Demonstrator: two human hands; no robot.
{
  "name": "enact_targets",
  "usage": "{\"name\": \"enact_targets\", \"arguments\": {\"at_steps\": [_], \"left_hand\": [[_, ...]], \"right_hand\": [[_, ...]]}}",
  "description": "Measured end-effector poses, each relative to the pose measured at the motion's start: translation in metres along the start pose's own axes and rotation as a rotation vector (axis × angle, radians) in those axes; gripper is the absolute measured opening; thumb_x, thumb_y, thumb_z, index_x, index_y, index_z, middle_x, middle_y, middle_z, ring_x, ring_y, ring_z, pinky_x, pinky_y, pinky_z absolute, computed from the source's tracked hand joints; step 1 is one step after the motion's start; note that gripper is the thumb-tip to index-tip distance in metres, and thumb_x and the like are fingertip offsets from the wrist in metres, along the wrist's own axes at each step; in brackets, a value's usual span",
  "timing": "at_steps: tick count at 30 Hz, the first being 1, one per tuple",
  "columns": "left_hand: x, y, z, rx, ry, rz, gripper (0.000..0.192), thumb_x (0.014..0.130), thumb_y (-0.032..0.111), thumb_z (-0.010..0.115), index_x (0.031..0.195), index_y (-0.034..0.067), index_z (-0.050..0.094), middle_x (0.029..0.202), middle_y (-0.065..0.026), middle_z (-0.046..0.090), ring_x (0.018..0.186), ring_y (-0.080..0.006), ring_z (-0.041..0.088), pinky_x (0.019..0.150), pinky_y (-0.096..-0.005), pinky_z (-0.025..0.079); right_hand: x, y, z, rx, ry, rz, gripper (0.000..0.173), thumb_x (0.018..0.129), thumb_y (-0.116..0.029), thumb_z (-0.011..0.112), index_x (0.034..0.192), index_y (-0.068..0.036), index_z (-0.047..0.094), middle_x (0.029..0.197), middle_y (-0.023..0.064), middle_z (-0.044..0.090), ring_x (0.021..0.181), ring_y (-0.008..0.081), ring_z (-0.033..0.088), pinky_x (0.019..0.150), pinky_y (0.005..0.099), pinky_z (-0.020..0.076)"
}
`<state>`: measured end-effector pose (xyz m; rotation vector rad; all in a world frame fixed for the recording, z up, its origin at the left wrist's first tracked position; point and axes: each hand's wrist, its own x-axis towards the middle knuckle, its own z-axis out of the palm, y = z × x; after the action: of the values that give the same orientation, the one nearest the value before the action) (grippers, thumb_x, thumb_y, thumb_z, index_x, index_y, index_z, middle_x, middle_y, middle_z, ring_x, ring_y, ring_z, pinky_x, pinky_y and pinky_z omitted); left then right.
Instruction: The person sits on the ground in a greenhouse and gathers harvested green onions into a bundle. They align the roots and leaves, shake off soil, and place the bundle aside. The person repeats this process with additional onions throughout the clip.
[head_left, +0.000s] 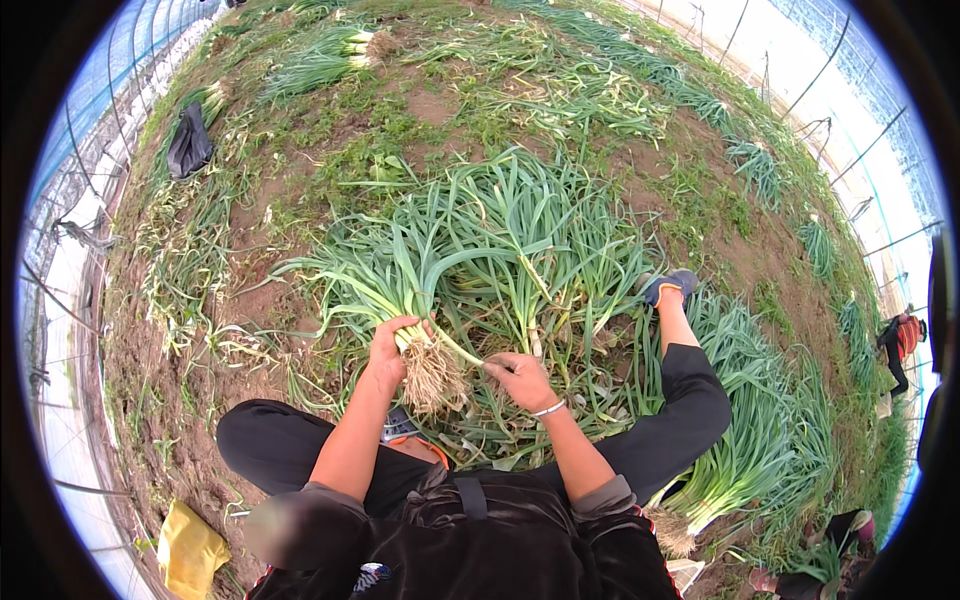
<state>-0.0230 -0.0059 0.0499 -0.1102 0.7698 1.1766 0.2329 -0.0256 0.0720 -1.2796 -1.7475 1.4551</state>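
My left hand (388, 349) grips a bunch of green onions (401, 289) just above its tangled pale roots (433, 375), with the leaves fanning away from me. Between the thumb and fingers of my right hand (517, 381) is the end of a thin, pale green leaf or stalk (459, 349) that stretches across from the bunch. A large heap of uprooted green onions (525, 217) lies on the ground directly beyond both hands. Some of its white stems and roots show near my right hand.
A dense pile of green onions (750, 420) lies beside my right leg. Bundles (322, 64) lie farther off at upper left, near a black plastic bag (191, 142). A yellow sack (189, 551) is at lower left. One person (904, 341) is at far right, another (825, 559) at lower right.
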Motion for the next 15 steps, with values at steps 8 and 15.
{"name": "enact_targets", "arguments": {"at_steps": [8,15], "left_hand": [[0.001,-0.028,-0.015,0.001,-0.005,-0.006,0.026,0.077,-0.002,0.054,0.101,-0.009,0.047,0.108,-0.0247,0.061,0.079,-0.0254,0.064,0.073,-0.0351,0.057],[-0.007,-0.051,-0.021,0.174,0.053,-0.044,0.030,0.078,-0.001,0.053,0.107,-0.010,0.058,0.096,-0.0186,0.064,0.084,-0.0277,0.065,0.079,-0.0387,0.056]], "right_hand": [[0.025,-0.049,-0.023,0.364,0.574,-0.085,0.016,0.088,-0.013,0.064,0.090,0.002,0.068,0.071,0.0064,0.066,0.062,0.0117,0.063,0.056,0.0247,0.0488],[0.003,-0.024,0.059,-0.415,0.217,-0.139,0.023,0.083,-0.028,0.060,0.090,-0.006,0.066,0.081,0.0152,0.063,0.076,0.0346,0.062,0.068,0.0447,0.0485]]}}
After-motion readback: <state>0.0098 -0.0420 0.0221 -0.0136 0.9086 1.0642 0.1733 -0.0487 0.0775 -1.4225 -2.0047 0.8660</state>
